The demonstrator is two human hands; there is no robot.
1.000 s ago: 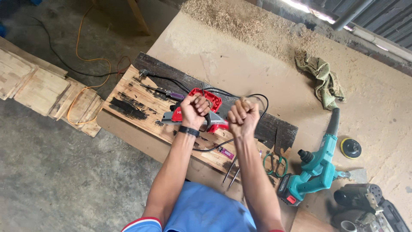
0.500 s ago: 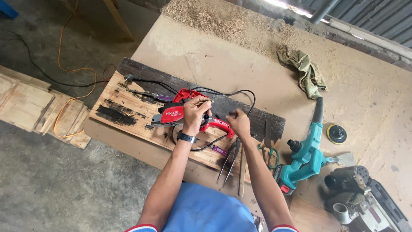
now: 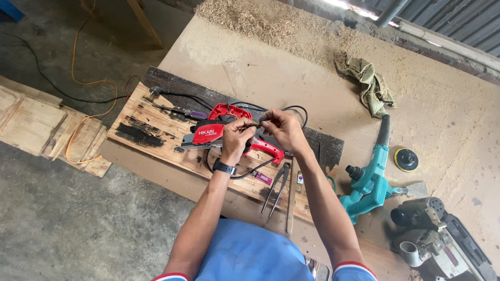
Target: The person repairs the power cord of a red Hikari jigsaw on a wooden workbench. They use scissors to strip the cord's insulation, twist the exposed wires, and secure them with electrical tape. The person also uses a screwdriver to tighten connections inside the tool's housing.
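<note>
Workshop tabletop [image 3: 250, 57], sawdust-strewn, above concrete floor [image 3: 57, 229].
Both hands, left [image 3: 237, 136] and right [image 3: 280, 129], pinch a cord [image 3: 256, 124] end over red planer [image 3: 219, 132] on scorched board [image 3: 151, 132]; teal drill [image 3: 371, 179], rag [image 3: 371, 86] nearby.

The planer [image 3: 219, 132] lies on the board [image 3: 151, 130]; pliers [image 3: 276, 188] before it; drill [image 3: 371, 177] right.
</note>
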